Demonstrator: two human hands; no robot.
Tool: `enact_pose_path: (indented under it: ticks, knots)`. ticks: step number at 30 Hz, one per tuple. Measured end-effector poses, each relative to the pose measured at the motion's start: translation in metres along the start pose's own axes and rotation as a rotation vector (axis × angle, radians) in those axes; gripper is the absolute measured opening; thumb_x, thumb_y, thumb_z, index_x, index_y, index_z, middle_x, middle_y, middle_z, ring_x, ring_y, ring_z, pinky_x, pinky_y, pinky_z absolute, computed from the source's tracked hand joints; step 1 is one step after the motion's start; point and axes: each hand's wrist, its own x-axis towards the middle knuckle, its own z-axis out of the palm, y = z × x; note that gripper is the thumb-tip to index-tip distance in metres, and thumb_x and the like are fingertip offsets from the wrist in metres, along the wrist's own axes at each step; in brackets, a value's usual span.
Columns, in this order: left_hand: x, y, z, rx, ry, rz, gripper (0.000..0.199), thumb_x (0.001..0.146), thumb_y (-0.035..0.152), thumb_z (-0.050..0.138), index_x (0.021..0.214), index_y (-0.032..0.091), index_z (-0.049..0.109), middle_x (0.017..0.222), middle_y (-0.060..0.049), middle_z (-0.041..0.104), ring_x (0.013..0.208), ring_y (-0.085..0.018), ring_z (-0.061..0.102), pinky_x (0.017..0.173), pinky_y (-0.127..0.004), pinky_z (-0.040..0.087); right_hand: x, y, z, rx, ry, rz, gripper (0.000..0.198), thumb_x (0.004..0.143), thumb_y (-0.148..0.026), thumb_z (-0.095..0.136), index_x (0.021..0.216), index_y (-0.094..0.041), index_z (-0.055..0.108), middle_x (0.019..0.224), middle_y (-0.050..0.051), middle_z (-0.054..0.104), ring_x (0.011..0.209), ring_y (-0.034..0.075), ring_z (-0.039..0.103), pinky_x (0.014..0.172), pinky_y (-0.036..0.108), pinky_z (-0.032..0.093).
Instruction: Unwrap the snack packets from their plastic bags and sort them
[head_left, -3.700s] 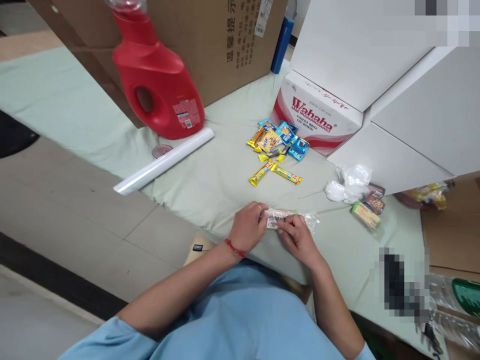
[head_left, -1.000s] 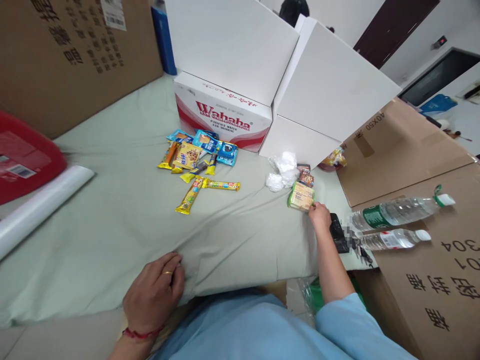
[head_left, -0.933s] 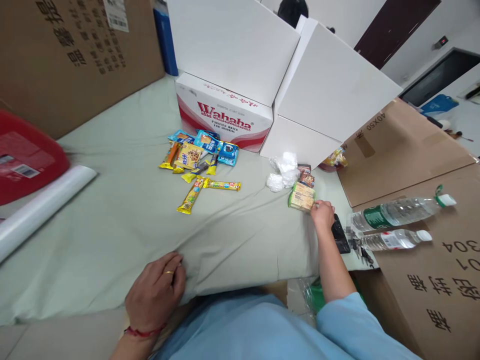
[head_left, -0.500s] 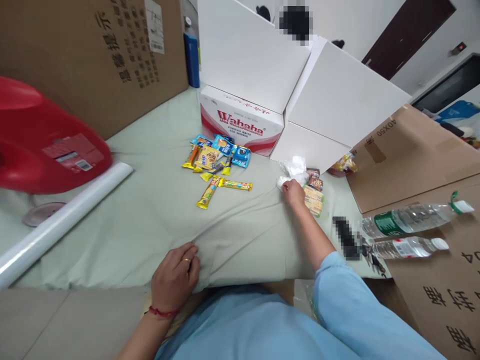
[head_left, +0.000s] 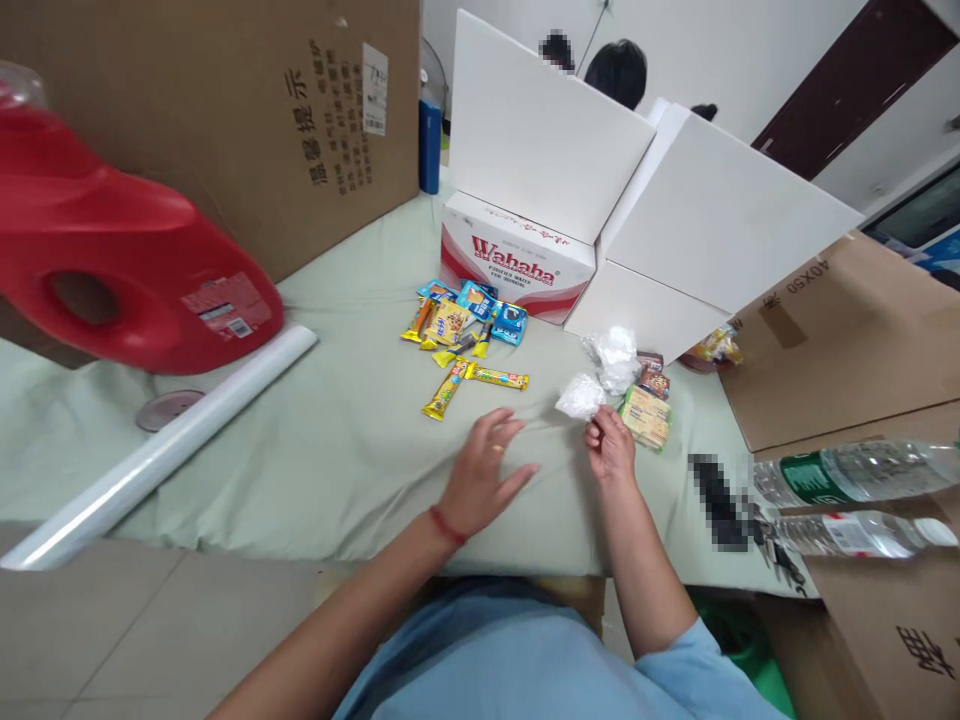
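My right hand (head_left: 611,440) pinches the edge of a white item in clear crinkled wrapping (head_left: 581,397), raised a little from the cloth. Just behind it lie more white wrapped pieces (head_left: 619,358). Right of that hand are a pale yellow biscuit pack (head_left: 646,417) and small brown packets (head_left: 655,383). My left hand (head_left: 487,475) hovers over the cloth with thumb and fingers apart, holding nothing. Beyond it lie two yellow snack bars (head_left: 498,377), and behind them a pile of blue, yellow and orange snack packets (head_left: 450,322).
A Wahaha carton (head_left: 517,262) and white boards (head_left: 675,200) stand at the back. On the left are a red jug (head_left: 150,270) and a white roll (head_left: 172,440). Water bottles (head_left: 847,475) and keys (head_left: 780,555) lie right. People's heads (head_left: 616,73) show behind the boards.
My right hand has drawn one wrapped white item toward me, away from the others. My left hand has lifted from the table edge, moved right and forward, and opened. The view has shifted.
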Motion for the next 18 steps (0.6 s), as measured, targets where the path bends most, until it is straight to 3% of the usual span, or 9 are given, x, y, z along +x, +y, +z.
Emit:
enact_pose_path:
  ticks: [2, 4, 7, 9, 13, 18]
  knots:
    - [0.022, -0.002, 0.031, -0.068, -0.06, 0.031, 0.061, 0.079, 0.04, 0.08, 0.134, 0.02, 0.061, 0.146, -0.019, 0.054, 0.136, -0.033, 0.051, 0.113, -0.051, 0.045, -0.021, 0.002, 0.005, 0.059, -0.075, 0.073, 0.041, 0.061, -0.047, 0.083, 0.081, -0.022, 0.058, 0.056, -0.01, 0.047, 0.043, 0.005, 0.039, 0.038, 0.016, 0.027]
    - [0.032, -0.008, 0.056, -0.209, -0.123, -0.019, 0.042, 0.083, 0.034, 0.075, 0.122, 0.021, 0.07, 0.135, -0.016, 0.064, 0.127, -0.031, 0.059, 0.11, -0.05, 0.047, -0.036, 0.003, 0.007, 0.103, -0.158, 0.124, 0.036, 0.063, -0.041, 0.085, 0.081, -0.02, 0.062, 0.056, -0.009, 0.048, 0.045, 0.005, 0.041, 0.039, 0.016, 0.029]
    - [0.031, -0.022, 0.074, -0.505, -0.103, -0.225, 0.022, 0.087, 0.034, 0.07, 0.105, 0.023, 0.075, 0.111, -0.01, 0.074, 0.107, -0.024, 0.067, 0.103, -0.042, 0.051, -0.046, 0.003, 0.0, 0.128, -0.208, 0.162, 0.029, 0.066, -0.035, 0.085, 0.076, -0.019, 0.063, 0.06, -0.007, 0.053, 0.049, 0.005, 0.042, 0.04, 0.015, 0.031]
    - [0.026, -0.033, 0.073, -0.594, -0.047, -0.333, 0.024, 0.09, 0.039, 0.066, 0.104, 0.021, 0.074, 0.109, -0.009, 0.074, 0.105, -0.021, 0.067, 0.101, -0.039, 0.051, -0.045, 0.003, -0.007, 0.167, -0.174, 0.207, 0.029, 0.065, -0.032, 0.084, 0.073, -0.019, 0.06, 0.06, -0.008, 0.051, 0.048, 0.004, 0.04, 0.038, 0.014, 0.029]
    - [0.022, -0.047, 0.06, -0.661, 0.082, -0.452, 0.029, 0.089, 0.045, 0.067, 0.103, 0.02, 0.074, 0.131, -0.01, 0.064, 0.12, -0.022, 0.06, 0.098, -0.033, 0.051, -0.025, -0.003, -0.025, 0.265, -0.082, 0.239, 0.031, 0.061, -0.025, 0.084, 0.073, -0.02, 0.055, 0.063, -0.009, 0.051, 0.046, 0.003, 0.04, 0.034, 0.012, 0.025]
    - [0.026, -0.049, 0.058, -0.769, 0.114, -0.518, 0.039, 0.086, 0.05, 0.069, 0.109, 0.019, 0.072, 0.114, -0.008, 0.069, 0.102, -0.018, 0.065, 0.092, -0.032, 0.053, 0.024, -0.024, -0.035, 0.272, -0.019, 0.162, 0.024, 0.071, -0.03, 0.079, 0.084, -0.02, 0.061, 0.082, 0.001, 0.071, 0.052, 0.005, 0.051, 0.041, 0.013, 0.042]
